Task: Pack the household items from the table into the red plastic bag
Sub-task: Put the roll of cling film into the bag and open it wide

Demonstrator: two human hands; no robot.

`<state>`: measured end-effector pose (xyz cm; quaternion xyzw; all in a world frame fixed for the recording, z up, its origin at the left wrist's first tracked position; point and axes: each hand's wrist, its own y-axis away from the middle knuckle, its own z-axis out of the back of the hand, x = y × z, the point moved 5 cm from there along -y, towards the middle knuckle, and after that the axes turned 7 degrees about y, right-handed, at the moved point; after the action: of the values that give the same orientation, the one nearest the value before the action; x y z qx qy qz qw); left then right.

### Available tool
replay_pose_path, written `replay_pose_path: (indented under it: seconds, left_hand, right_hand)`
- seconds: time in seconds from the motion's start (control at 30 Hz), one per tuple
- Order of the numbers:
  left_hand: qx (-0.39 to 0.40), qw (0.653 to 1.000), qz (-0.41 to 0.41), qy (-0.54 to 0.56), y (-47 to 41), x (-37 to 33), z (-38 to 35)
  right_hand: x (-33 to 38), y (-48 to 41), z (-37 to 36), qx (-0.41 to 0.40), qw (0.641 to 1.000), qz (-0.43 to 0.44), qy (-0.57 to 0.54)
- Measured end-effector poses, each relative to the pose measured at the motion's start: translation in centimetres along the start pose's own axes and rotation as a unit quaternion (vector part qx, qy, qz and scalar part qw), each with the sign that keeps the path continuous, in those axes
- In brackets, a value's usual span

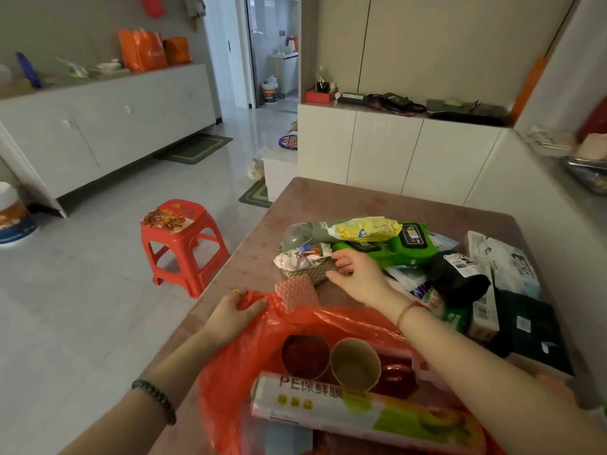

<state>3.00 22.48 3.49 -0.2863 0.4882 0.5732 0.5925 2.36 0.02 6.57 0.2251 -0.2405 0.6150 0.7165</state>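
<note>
Currently the left hand (pixel 236 310) grips the far-left rim of the bag (pixel 289 326), fingers curled into the red plastic, so the mouth gapes at the near edge of the table (pixel 361 198). The right hand (pixel 358 274) reaches past the bag and pinches the near end of a woven pack (pixel 308 272) between thumb and fingertips. The pack lies flat on the table, touching a pink bubble sheet (pixel 297 292) and tucked under a snack wrapper (pixel 302 257). Already in the bag: a cling-film box (pixel 345 405) lying crosswise, with two tubes (pixel 354 362) behind it. Not yet packed: green wipes (pixel 410 241), a yellow pouch (pixel 368 229), a black pouch (pixel 456 277) and cartons to the right. Step in hand, as I judge it: lifting the woven pack into the bag. To do it well, slide the pack toward the bag first, clear of the wrapper, so nothing is dragged along. A fuller grip than a fingertip pinch would stop it swinging. The left hand should hold the rim high and taut. The likely free space is along the left wall, beside the tubes; feed the pack in edgewise there.
</note>
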Motion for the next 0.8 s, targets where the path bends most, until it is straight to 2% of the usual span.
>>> replay_pose_path:
  seconds: [0.17, 0.27, 0.33, 0.43, 0.53, 0.6, 0.7, 0.73, 0.8]
  left_hand:
    - [-0.034, 0.999, -0.007, 0.014, -2.1, 1.4, 0.6]
    - [-0.041, 0.999, -0.008, 0.014, -3.2, 2.2, 0.8]
    - [-0.037, 0.999, 0.001, 0.016, -3.8, 2.7, 0.9]
    - [-0.014, 0.999, 0.023, 0.032, -4.7, 3.3, 0.9]
    - [-0.015, 0.994, 0.017, 0.108, -5.8, 2.4, 0.7]
    - [-0.021, 0.989, 0.003, 0.146, -6.8, 0.8, 0.3]
    - [0.037, 0.979, -0.006, 0.201, -8.4, -1.6, -1.4]
    - [0.052, 0.978, 0.000, 0.202, -8.7, -2.0, -2.0]
    - [0.033, 0.978, 0.023, 0.204, -9.8, -1.5, -2.4]
  right_hand:
    - [-0.7, -5.8, -8.4, 0.135, 0.984, -0.099, 0.061]
    - [-2.5, -6.8, -11.9, 0.150, 0.969, -0.186, 0.060]
    - [-3.4, -6.9, -13.2, 0.152, 0.964, -0.213, 0.043]
    - [-3.8, -7.0, -13.4, 0.158, 0.968, -0.195, -0.019]
    - [-2.4, -6.8, -10.1, 0.074, 0.985, -0.122, -0.098]
    - [-0.3, -6.3, -7.6, 0.036, 0.981, -0.061, -0.183]
    - [2.0, -6.3, -6.9, 0.088, 0.962, -0.011, -0.258]
    - [2.0, -6.5, -7.4, 0.115, 0.955, -0.017, -0.272]
    - [0.8, -7.3, -8.4, 0.128, 0.928, -0.076, -0.342]
